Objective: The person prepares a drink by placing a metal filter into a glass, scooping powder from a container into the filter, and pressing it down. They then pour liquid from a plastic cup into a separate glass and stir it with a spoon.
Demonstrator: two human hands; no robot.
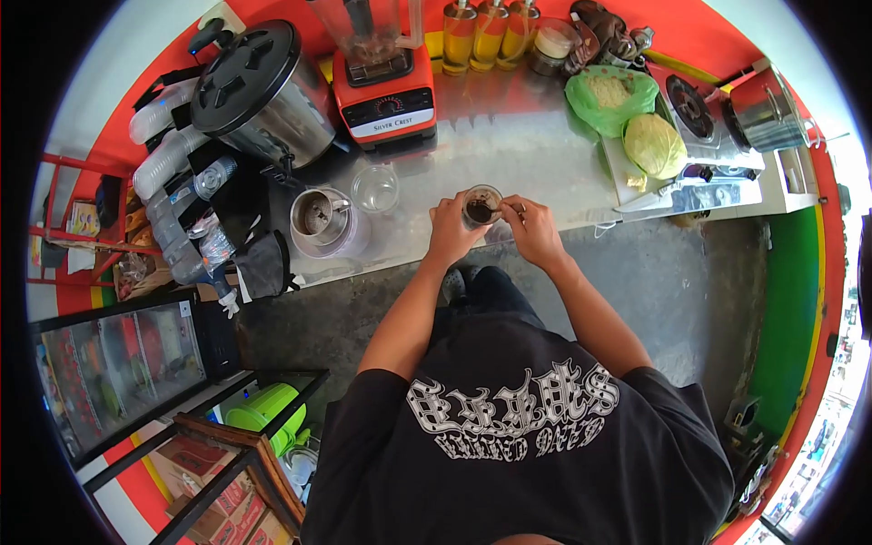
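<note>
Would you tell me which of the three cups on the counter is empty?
The clear cup beside the blender; the held cup and the large cup contain dark mix.

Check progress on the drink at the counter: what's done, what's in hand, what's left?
Done: dark mix already sits in the cup, and the tub beside it holds brown powder with a scoop in it. In hand: left hand steadies the cup while right hand holds a spoon in it, apparently stirring. Left: the empty cup is unused, and the blender jug looks nearly empty, so any blending or pouring seems not yet done.
</note>
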